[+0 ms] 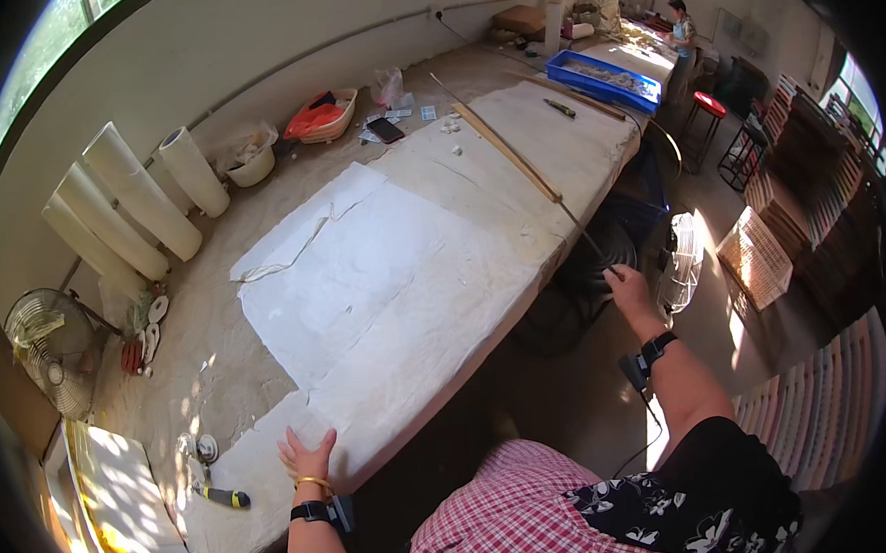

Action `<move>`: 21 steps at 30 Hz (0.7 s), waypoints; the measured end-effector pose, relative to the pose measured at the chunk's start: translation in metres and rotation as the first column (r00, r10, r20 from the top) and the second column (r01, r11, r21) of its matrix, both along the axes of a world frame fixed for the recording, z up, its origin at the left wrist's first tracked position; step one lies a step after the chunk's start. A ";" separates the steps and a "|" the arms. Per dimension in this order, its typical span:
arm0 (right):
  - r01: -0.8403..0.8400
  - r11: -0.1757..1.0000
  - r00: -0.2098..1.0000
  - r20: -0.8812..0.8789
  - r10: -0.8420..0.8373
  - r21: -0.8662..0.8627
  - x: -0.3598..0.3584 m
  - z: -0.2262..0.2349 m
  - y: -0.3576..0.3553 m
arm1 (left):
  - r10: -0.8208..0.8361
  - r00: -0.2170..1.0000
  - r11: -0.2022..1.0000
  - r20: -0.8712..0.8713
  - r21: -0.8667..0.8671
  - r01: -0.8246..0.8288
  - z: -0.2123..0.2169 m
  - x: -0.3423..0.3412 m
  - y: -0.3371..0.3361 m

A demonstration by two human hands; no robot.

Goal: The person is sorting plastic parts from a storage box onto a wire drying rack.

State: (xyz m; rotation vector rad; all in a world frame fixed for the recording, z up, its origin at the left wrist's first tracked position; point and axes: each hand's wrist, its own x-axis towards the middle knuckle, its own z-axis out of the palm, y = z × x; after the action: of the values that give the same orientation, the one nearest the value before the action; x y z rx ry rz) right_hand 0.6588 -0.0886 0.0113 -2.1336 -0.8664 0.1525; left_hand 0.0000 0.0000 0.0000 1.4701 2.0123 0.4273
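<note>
Gripping the near end of a long thin rod (pixel 517 157) in the right hand (pixel 631 292), fingers curled shut around it just off the table's right edge, the rod lying diagonally across the far half of the table toward the back wall. Pressing the left hand (pixel 307 454) flat, fingers spread wide and holding nothing, on the near edge of the white fibrous sheet (pixel 383 280) covering the long worktable (pixel 218 378). Judging the step: best keeping the rod low and level while drawing it, and keeping the flat palm steady so the sheet is not dragging or wrinkling.

Counting outward: one rod, one wooden slat (pixel 505 151) beside it, one yellow-handled tool (pixel 221 496) near the left hand, four white paper rolls (pixel 144 207) leaning on the wall, one red-lined basket (pixel 322 118), one white bucket (pixel 249 158), one blue tray (pixel 596 80), two fans (pixel 48 352), one red stool (pixel 710 105).
</note>
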 end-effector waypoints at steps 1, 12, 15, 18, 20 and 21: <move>0.004 0.999 0.999 0.047 -0.003 -0.031 -0.008 0.008 0.009 | 0.025 0.985 0.983 -0.174 -0.175 -0.056 0.011 -0.005 -0.008; 0.097 0.922 0.896 0.436 0.083 -0.375 0.194 0.067 0.263 | 0.034 0.938 0.874 -0.345 -0.445 -0.195 0.009 0.046 0.016; -0.159 0.739 0.936 0.139 0.325 -0.654 0.224 0.010 0.290 | 0.040 0.947 0.879 -0.320 -0.438 -0.186 0.009 0.044 0.017; -0.018 0.633 0.985 0.093 0.142 -0.774 0.158 -0.004 0.296 | 0.059 0.943 0.872 -0.327 -0.444 -0.208 0.013 0.053 0.020; 0.063 0.675 0.977 0.182 0.107 -0.735 0.138 -0.010 0.283 | 0.027 0.954 0.872 -0.300 -0.460 -0.169 0.018 0.056 0.026; 0.081 0.680 0.973 0.206 0.105 -0.728 0.139 -0.012 0.279 | 0.039 0.951 0.867 -0.308 -0.463 -0.185 0.018 0.054 0.025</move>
State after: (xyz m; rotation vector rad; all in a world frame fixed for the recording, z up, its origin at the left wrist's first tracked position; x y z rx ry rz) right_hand 0.7975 0.1907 -0.0005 -2.9569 -1.0765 0.3058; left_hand 0.0537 0.0252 0.0182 1.1439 2.2255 -0.2639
